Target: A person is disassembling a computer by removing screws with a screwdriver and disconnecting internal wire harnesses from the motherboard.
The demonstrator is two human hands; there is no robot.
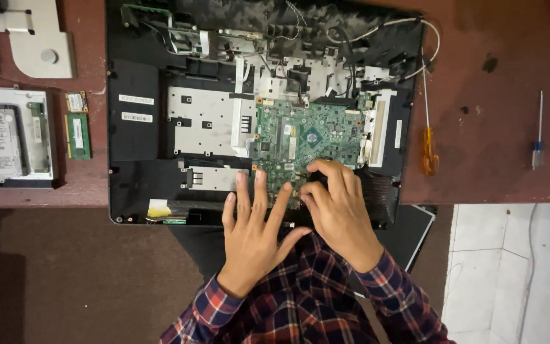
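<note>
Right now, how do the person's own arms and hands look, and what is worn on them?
Both arms wear long sleeves of a plaid flannel shirt in red, dark blue and white checks, with cuffs ending at the wrists. The left hand and the right hand are bare: no gloves, and no rings, watch or wrist strap are visible.

Even, fairly bright overhead light; soft shadows under the reddish-brown wooden worktop (498, 146). Focus is sharp mid-frame, the dark floor below is murky, and the edges bend slightly.
</note>
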